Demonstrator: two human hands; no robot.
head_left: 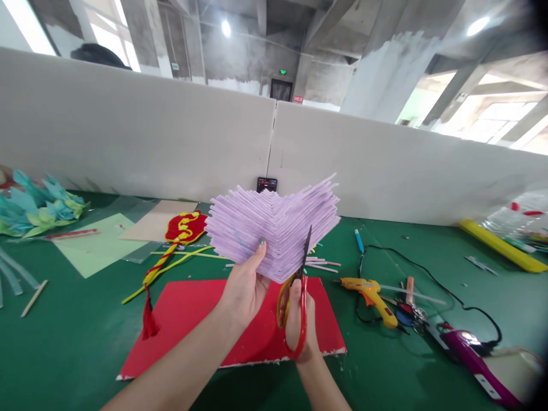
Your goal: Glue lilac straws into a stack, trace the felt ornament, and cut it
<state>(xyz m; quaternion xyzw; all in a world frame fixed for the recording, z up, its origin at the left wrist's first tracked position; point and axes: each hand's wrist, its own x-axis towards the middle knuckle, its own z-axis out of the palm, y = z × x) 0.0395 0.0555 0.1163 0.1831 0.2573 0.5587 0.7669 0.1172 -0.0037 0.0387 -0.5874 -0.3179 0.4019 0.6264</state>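
Note:
A lilac fan-like piece [274, 222], built from many thin fuzzy sticks that look like pipe cleaners set in a V pattern, is held up in the middle of the head view. My left hand [246, 288] grips its lower edge, thumb on the front face. My right hand [302, 319] is closed round scissors [303, 302] with red and yellow handles. Their dark blades point up and lie against the lower right part of the lilac piece. Whether they are cutting into it I cannot tell. Beneath both hands lies a red board [188, 308] with ragged white edges.
On the green table [77, 354], a red and yellow tasselled ornament [184, 228] and pale green paper [98, 245] lie left. To the right are a yellow glue gun [370, 294], its black cord, keys [417, 317] and a purple tool [477, 362]. A phone [267, 184] leans against the white partition [171, 131].

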